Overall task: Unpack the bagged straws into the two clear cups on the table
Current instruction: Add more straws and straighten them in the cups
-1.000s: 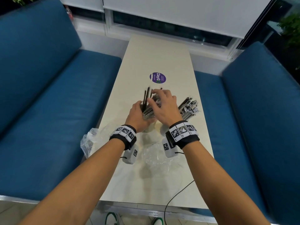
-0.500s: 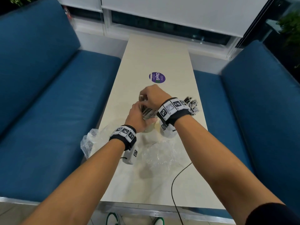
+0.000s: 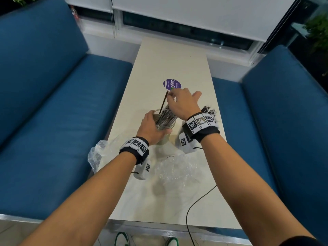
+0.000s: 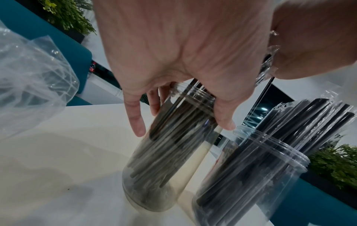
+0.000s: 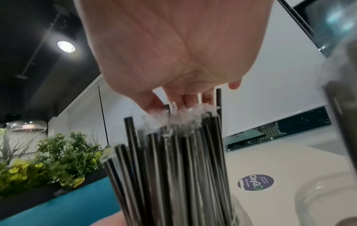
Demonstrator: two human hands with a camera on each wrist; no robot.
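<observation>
My left hand (image 3: 150,125) grips the near clear cup (image 3: 162,139) just under its rim and tilts it; in the left wrist view the left hand (image 4: 173,53) wraps that cup (image 4: 168,160). It is packed with black straws (image 3: 166,116), some in clear wrappers. My right hand (image 3: 181,102) hovers over them with its thumb spread and its fingertips (image 5: 189,99) touching the straw tops (image 5: 173,137). One straw (image 3: 164,102) sticks up higher beside those fingers. The second cup (image 4: 251,175), also full of straws (image 3: 208,111), stands just to the right, mostly hidden behind my right wrist.
Two crumpled clear bags lie on the white table (image 3: 170,59), one at its left edge (image 3: 96,155) and one in the middle (image 3: 175,171). A purple sticker (image 3: 171,84) lies beyond the cups. A black cable (image 3: 195,201) trails off the near edge. Blue sofas (image 3: 53,103) flank both sides.
My right hand swung left across the cup, then rose and moved farther off to the straw tops. One straw now stands taller. My left hand has stayed on the cup.
</observation>
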